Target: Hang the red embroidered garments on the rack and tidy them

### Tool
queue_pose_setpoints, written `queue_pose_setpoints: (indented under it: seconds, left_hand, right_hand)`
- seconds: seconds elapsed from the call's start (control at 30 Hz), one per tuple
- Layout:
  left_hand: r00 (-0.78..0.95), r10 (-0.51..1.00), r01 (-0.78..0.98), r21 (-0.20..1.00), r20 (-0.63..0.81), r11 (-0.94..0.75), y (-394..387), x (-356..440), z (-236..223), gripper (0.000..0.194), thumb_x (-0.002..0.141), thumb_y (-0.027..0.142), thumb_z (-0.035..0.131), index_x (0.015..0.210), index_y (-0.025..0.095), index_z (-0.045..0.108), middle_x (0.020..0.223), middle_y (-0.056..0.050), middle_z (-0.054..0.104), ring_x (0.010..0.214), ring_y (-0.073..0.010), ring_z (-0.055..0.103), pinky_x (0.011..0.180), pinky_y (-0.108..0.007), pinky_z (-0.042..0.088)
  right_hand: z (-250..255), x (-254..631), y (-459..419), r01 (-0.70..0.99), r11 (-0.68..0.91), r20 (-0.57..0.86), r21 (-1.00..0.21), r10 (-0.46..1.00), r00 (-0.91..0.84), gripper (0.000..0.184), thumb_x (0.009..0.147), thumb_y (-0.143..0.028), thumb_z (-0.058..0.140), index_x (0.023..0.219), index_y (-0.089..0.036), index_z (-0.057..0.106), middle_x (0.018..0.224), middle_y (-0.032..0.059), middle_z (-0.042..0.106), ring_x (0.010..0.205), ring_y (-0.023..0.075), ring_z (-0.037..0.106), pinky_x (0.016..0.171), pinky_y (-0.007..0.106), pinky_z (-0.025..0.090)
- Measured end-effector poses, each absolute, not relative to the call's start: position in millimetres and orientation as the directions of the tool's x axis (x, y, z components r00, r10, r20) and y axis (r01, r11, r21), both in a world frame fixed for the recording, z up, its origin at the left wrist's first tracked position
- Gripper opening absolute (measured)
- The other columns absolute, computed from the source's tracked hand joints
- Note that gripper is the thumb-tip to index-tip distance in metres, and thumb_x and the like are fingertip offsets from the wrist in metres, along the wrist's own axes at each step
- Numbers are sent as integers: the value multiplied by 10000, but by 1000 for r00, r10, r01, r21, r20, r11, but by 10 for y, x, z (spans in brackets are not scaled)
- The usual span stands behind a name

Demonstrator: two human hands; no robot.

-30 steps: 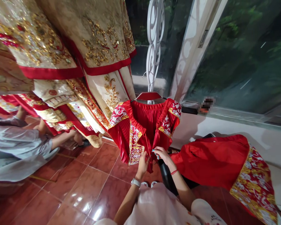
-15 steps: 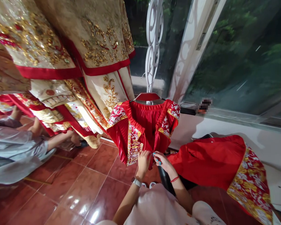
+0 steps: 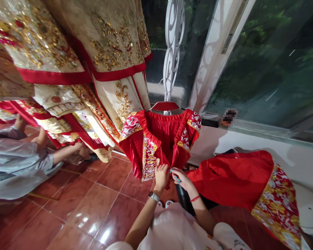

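Observation:
A red embroidered jacket (image 3: 160,139) hangs on a red hanger (image 3: 165,106) from a white scrollwork stand (image 3: 172,41). My left hand (image 3: 161,177) and my right hand (image 3: 179,176) meet at the jacket's lower front opening. Both are closed in a pinch on the fabric edges or a fastening there. A watch sits on my left wrist and a red string on my right.
Cream and gold garments (image 3: 67,62) hang at the left. Another person (image 3: 23,163) in grey crouches at the far left on the red tile floor (image 3: 88,208). A red embroidered skirt (image 3: 245,180) lies over a dark chair at the right. A window (image 3: 271,62) runs behind.
Both hands have drawn closer together at the jacket's lower front edge, and the two front panels now lie nearer each other. The view shifted slightly.

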State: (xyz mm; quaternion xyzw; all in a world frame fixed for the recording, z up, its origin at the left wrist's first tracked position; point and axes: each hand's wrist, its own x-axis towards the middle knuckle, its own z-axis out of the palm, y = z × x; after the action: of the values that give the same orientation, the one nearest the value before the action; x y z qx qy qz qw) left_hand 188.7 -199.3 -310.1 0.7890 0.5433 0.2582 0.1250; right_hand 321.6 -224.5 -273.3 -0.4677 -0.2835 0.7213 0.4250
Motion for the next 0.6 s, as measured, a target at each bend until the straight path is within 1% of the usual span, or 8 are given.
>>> queue_pose_setpoints:
  seconds: [0.13,0.23,0.3,0.37,0.43,0.5,0.6]
  left_hand:
    - [319,915,768,498,246,-402,-2036,1846,-3189,206,954,173,488,841,213,656,842,-41,706,841,-222,643,915,-382,396]
    - [338,922,755,530,190,-386,-2131,1739,-3297,270,966,154,438,835,207,668,813,-39,714,799,-214,649,876,-373,410]
    - [328,927,748,549,183,-373,-2165,1706,-3323,294,977,166,411,863,211,678,821,-46,720,806,-218,657,871,-375,421]
    - [306,926,735,564,222,-377,-2157,1734,-3296,250,985,225,437,949,221,684,880,-57,732,855,-229,669,894,-381,428]
    - [277,920,729,563,276,-389,-2116,1809,-3237,190,972,296,503,1032,222,668,957,-66,738,912,-240,675,920,-385,428]
    - [257,920,739,553,296,-384,-2067,1891,-3187,165,960,325,536,996,215,654,934,-62,736,902,-240,679,917,-378,426]
    - [276,934,765,536,226,-356,-2037,1944,-3178,185,979,288,493,879,216,631,822,-41,724,825,-221,680,867,-345,426]
  right_hand:
    - [-2735,3270,-2237,-344,-442,-423,-828,896,-134,456,647,-533,775,661,-222,441,459,-125,330,402,32,181,423,226,131]
    - [-2737,3338,-2235,-337,-432,-424,-836,900,-102,453,636,-522,766,653,-221,429,463,-122,347,407,29,177,423,219,116]
    - [-2729,3364,-2238,-326,-437,-431,-839,898,-94,460,626,-525,768,655,-220,425,465,-121,353,407,27,178,424,215,109]
    - [-2716,3365,-2243,-305,-435,-429,-847,899,-88,467,623,-537,765,655,-218,425,471,-120,357,407,24,187,425,212,110]
    - [-2705,3348,-2248,-278,-430,-422,-859,902,-89,470,629,-551,758,658,-217,428,476,-121,352,408,24,194,426,209,118]
    - [-2699,3330,-2250,-259,-424,-417,-868,905,-87,469,635,-563,752,666,-215,439,478,-123,344,409,26,197,428,208,125]
    - [-2699,3317,-2248,-246,-419,-416,-874,907,-67,462,633,-560,754,669,-213,452,484,-122,343,415,28,205,432,206,123]
